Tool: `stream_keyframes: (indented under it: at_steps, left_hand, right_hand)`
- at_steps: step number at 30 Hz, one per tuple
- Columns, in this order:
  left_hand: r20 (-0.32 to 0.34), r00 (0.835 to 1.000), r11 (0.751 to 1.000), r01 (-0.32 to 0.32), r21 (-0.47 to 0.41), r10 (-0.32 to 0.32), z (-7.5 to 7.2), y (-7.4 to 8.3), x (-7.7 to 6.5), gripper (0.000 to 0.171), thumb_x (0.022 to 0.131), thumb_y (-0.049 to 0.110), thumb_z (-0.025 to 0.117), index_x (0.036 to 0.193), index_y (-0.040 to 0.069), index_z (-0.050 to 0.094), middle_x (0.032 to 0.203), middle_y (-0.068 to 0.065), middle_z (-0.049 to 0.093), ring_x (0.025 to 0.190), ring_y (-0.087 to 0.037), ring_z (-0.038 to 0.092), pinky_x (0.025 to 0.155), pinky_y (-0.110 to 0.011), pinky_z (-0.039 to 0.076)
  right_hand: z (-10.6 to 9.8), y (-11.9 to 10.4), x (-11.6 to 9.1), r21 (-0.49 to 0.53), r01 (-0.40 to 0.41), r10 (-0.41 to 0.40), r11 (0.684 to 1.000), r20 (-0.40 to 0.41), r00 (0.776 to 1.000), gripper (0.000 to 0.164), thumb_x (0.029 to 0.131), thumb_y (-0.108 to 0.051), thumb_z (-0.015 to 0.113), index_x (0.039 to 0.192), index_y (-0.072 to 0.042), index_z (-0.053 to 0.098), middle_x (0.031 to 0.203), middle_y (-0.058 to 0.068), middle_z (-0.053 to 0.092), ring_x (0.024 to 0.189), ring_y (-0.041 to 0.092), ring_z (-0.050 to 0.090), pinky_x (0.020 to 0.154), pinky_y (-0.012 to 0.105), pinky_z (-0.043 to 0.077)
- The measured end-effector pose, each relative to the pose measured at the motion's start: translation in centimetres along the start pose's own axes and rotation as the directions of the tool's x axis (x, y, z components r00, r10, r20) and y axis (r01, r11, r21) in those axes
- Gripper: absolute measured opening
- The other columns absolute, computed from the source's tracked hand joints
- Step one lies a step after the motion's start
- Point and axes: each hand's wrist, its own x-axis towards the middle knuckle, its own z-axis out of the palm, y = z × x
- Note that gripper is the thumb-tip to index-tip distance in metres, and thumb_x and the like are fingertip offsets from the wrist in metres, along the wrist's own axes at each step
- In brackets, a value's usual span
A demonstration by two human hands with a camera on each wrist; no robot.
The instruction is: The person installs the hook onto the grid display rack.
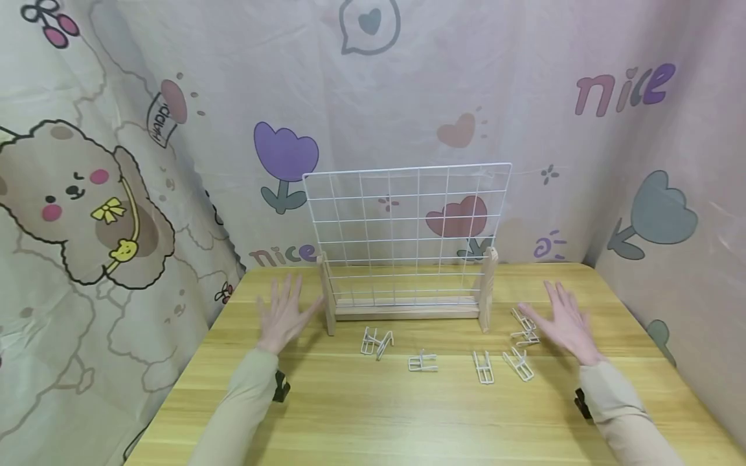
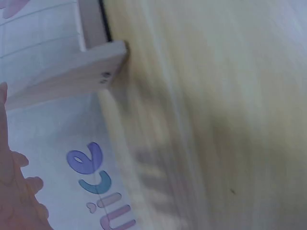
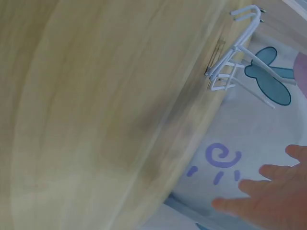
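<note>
A white wire grid panel (image 1: pixel 408 220) stands in a wooden base (image 1: pixel 408 312) with an upright post at each end. Beside the left post, my left hand (image 1: pixel 284 318) holds nothing, its fingers straight and spread. My right hand (image 1: pixel 564 323), fingers also spread, is just right of a pair of white wire hooks (image 1: pixel 526 329). More such hooks lie in front of the base: two close together (image 1: pixel 376 342), a single hook (image 1: pixel 423 362), another hook (image 1: pixel 484 367) and a tilted hook (image 1: pixel 519 364). In the right wrist view, hooks (image 3: pixel 235 52) appear beyond my fingers (image 3: pixel 268 191).
All of this is on a wood-grain table (image 1: pixel 373 414). A patterned curtain (image 1: pixel 384 84) hangs behind the table and along both sides. A black wrist device (image 1: pixel 281 386) is on the left sleeve, and a similar dark device (image 1: pixel 582 402) on the right.
</note>
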Motion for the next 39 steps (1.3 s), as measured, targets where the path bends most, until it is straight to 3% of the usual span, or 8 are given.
stream_keyframes:
  at_steps: [4,8,13,16,19,22,29,39]
  left_hand:
    - [-0.013,1.0,0.989,-0.013,-0.15,0.012,-0.5,0.8,0.4,0.093,0.098,0.071,0.035,0.162,0.009,0.008,0.169,-0.02,0.006,0.155,-0.048,0.0,0.123,-0.072,-0.007]
    - [-0.035,0.999,0.928,-0.018,-0.372,0.005,-1.0,1.6,0.8,0.093,0.097,0.068,0.042,0.162,0.01,0.01,0.168,-0.021,0.016,0.155,-0.046,0.016,0.126,-0.067,0.01]
    - [-0.077,0.996,0.802,-0.018,-0.598,-0.035,-1.6,2.6,1.1,0.087,0.096,0.061,0.055,0.161,0.016,0.019,0.164,-0.015,0.033,0.153,-0.036,0.03,0.128,-0.058,0.023]
    - [-0.106,0.993,0.708,-0.042,-0.705,-0.047,-2.1,3.4,1.3,0.078,0.096,0.05,0.062,0.158,0.015,0.03,0.159,-0.014,0.043,0.149,-0.032,0.039,0.128,-0.049,0.028]
    - [-0.121,0.992,0.613,-0.07,-0.787,-0.042,-2.5,4.1,1.6,0.07,0.096,0.039,0.066,0.154,0.01,0.038,0.155,-0.015,0.048,0.145,-0.031,0.046,0.125,-0.041,0.035]
    - [-0.116,0.993,0.552,-0.076,-0.83,-0.038,-2.9,4.5,1.8,0.067,0.096,0.034,0.068,0.152,0.007,0.041,0.153,-0.017,0.049,0.143,-0.031,0.048,0.123,-0.039,0.04]
    - [-0.162,0.985,0.546,-0.106,-0.831,-0.056,-3.5,5.1,2.2,0.062,0.096,0.029,0.068,0.148,0.002,0.046,0.149,-0.02,0.053,0.139,-0.032,0.053,0.117,-0.035,0.045]
    - [-0.228,0.97,0.556,-0.143,-0.819,-0.086,-3.7,5.8,2.7,0.051,0.096,0.026,0.069,0.138,0.0,0.057,0.14,-0.02,0.061,0.131,-0.032,0.061,0.109,-0.033,0.051]
  right_hand:
    - [-0.5,0.6,0.0,0.229,-0.028,0.016,0.973,0.055,0.998,0.096,0.101,-0.053,0.049,0.16,-0.001,-0.005,0.163,0.038,-0.003,0.146,0.064,0.009,0.111,0.085,0.012]
    - [-0.9,1.0,-0.3,0.396,-0.111,0.058,0.912,0.143,0.988,0.095,0.102,-0.05,0.049,0.16,-0.004,-0.01,0.162,0.039,-0.003,0.145,0.064,0.013,0.112,0.081,0.02]
    - [-1.0,1.2,-0.3,0.463,-0.129,0.05,0.877,0.179,0.982,0.085,0.105,-0.044,0.046,0.159,0.001,-0.001,0.16,0.041,0.013,0.141,0.055,0.033,0.114,0.064,0.04]
    - [-0.9,1.4,-0.2,0.488,-0.134,0.047,0.863,0.186,0.981,0.079,0.107,-0.043,0.043,0.158,0.006,0.007,0.157,0.04,0.024,0.124,0.027,0.057,0.103,0.038,0.054]
    - [-0.8,1.6,-0.2,0.521,-0.151,0.052,0.84,0.2,0.978,0.078,0.107,-0.043,0.043,0.157,0.008,0.012,0.154,0.039,0.03,0.104,-0.001,0.059,0.092,0.022,0.056]
    - [-0.6,1.8,-0.2,0.555,-0.156,0.04,0.817,0.216,0.976,0.075,0.107,-0.037,0.045,0.155,0.011,0.013,0.153,0.042,0.029,0.097,-0.009,0.058,0.09,0.02,0.058]
    - [-0.1,2.3,0.1,0.604,-0.184,0.029,0.775,0.257,0.966,0.067,0.105,-0.019,0.05,0.153,0.013,0.016,0.153,0.043,0.026,0.097,-0.013,0.056,0.09,0.018,0.057]
    - [0.6,3.1,0.8,0.594,-0.159,0.017,0.789,0.238,0.971,0.068,0.093,0.002,0.06,0.147,0.019,0.023,0.135,0.043,0.046,0.089,-0.005,0.062,0.081,0.023,0.061]
